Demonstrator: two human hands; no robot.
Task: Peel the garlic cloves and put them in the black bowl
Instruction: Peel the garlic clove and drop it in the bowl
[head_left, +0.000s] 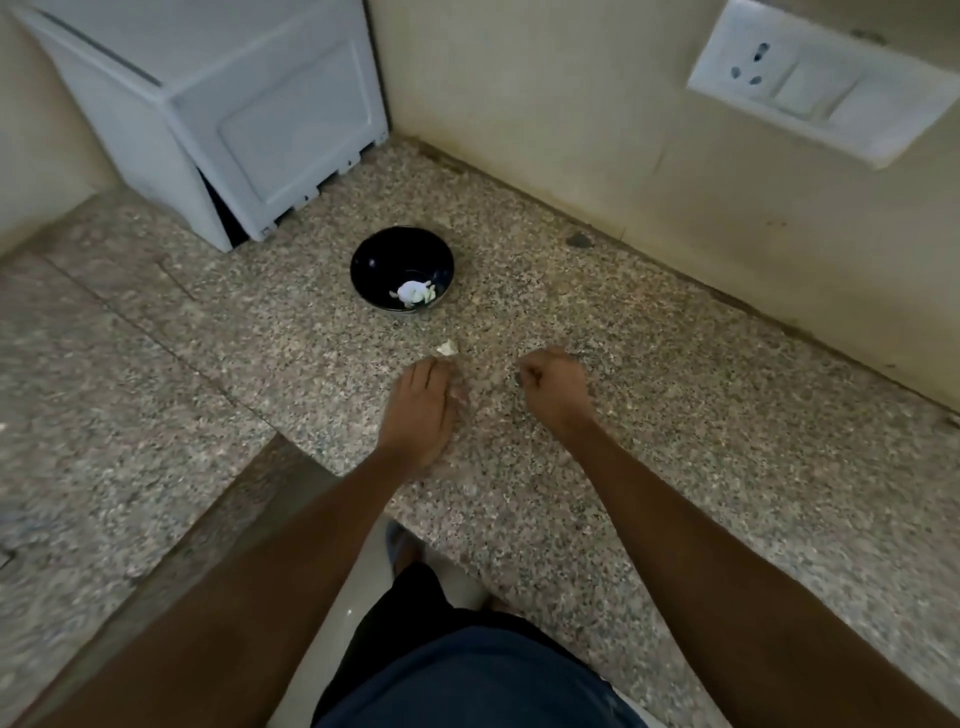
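On the speckled granite tabletop (649, 415), head view, line by line:

Black bowl (402, 268): upright, standing toward the back corner, well beyond both hands, just in front of the white appliance.
Garlic cloves (414, 292): pale, heaped at the near side of the bowl's bottom; peeled or not, too small to tell.
Scrap of skin (447, 348): small, pale, lying on the stone between bowl and left hand, just past the fingertips; touching them or not, cannot tell.
Left hand (422, 402): palm down, low over the stone, fingers straight and together, pointing toward the bowl; nothing seen in its grasp.
Right hand (553, 387): knuckles up, fingers curled under into a loose fist, set apart from the left hand; something pinched inside or not, cannot tell, fingertips hidden beneath.
Forearms: bare, reaching in from the lower edge, angled toward each other.
White appliance (218, 114): boxy, back left, turned at an angle against the wall.
Socket and switch plate (821, 85): white, mounted on the cream wall, upper right.
Dark spot (579, 240): small, on the stone near the wall, right of the bowl.
Below the tabletop edge: dark shorts, blue shirt, pale floor.
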